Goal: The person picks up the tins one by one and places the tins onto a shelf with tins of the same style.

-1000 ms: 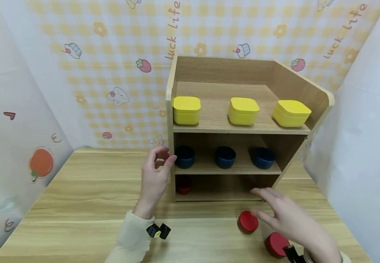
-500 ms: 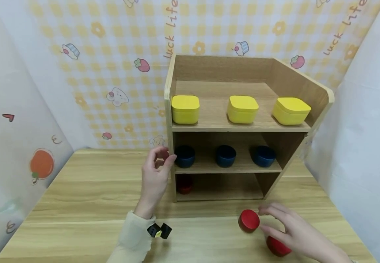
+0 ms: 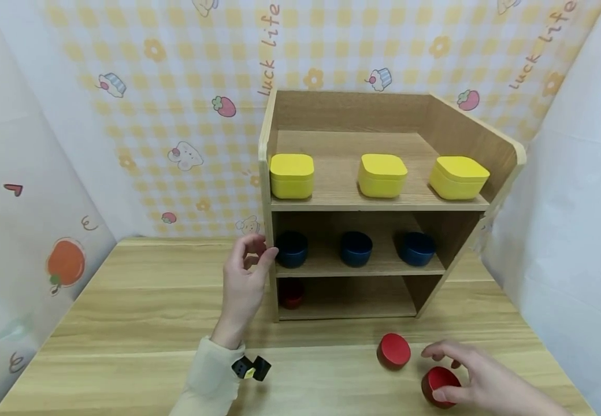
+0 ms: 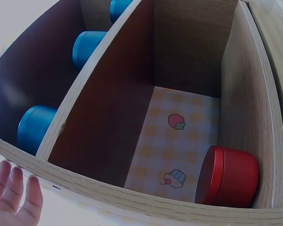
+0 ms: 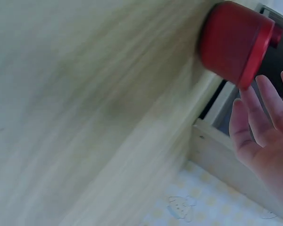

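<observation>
My left hand (image 3: pixel 245 277) touches the left side panel of a wooden shelf unit (image 3: pixel 344 205), thumb at the front edge. In the left wrist view its relaxed fingers (image 4: pixel 19 188) lie along the outside. Over the right-hand round red tin (image 3: pixel 432 388), my right hand (image 3: pixel 479 375) has its thumb across the lid and its fingers arched beyond, not closed. The right wrist view shows loosely spread fingers (image 5: pixel 269 108) by a red tin (image 5: pixel 233 44). Another red tin (image 3: pixel 394 351) lies to the left on the table. A third red tin (image 4: pixel 231 176) stands in the bottom compartment's left corner.
Three yellow lidded boxes (image 3: pixel 382 176) line the top shelf's front. On the middle shelf are three round blue tins (image 3: pixel 356 249). The wooden table (image 3: pixel 139 323) extends left of the unit, with white cloth walls (image 3: pixel 576 219) at the sides.
My right hand has come down and to the right, from near the unit's lower right corner to the right-hand red tin. My left hand stays at the side panel.
</observation>
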`<action>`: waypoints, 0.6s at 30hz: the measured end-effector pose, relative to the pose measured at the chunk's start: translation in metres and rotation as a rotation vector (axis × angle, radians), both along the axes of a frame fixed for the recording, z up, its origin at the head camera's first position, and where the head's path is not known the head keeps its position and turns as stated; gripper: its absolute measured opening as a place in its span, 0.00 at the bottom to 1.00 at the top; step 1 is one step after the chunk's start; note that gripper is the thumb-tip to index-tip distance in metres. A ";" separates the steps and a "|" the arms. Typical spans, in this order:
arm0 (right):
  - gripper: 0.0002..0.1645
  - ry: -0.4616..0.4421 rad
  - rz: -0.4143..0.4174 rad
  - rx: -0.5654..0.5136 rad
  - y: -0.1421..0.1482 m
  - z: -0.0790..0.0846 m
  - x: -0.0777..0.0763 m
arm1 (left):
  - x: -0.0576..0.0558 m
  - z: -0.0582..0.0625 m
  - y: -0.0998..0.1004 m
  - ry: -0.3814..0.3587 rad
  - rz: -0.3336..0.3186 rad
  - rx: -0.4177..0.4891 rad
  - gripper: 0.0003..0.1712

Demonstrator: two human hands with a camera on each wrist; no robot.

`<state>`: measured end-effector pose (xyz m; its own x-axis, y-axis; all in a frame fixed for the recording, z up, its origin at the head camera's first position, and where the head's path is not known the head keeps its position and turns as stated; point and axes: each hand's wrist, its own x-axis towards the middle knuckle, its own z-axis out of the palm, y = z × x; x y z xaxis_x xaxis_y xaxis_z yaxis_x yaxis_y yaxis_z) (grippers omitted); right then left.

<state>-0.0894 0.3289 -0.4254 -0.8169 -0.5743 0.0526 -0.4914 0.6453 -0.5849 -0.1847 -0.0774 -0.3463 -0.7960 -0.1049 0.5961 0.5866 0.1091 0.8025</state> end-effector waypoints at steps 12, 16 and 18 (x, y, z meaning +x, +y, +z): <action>0.31 -0.349 0.005 -0.125 0.020 -0.019 0.002 | 0.001 -0.002 -0.001 0.015 0.004 -0.004 0.12; 0.34 -0.334 -0.008 -0.078 0.022 -0.023 0.002 | 0.001 0.000 -0.001 0.007 -0.002 -0.003 0.12; 0.35 -0.337 -0.008 -0.071 0.023 -0.025 0.003 | 0.001 0.001 -0.001 0.002 -0.005 -0.004 0.12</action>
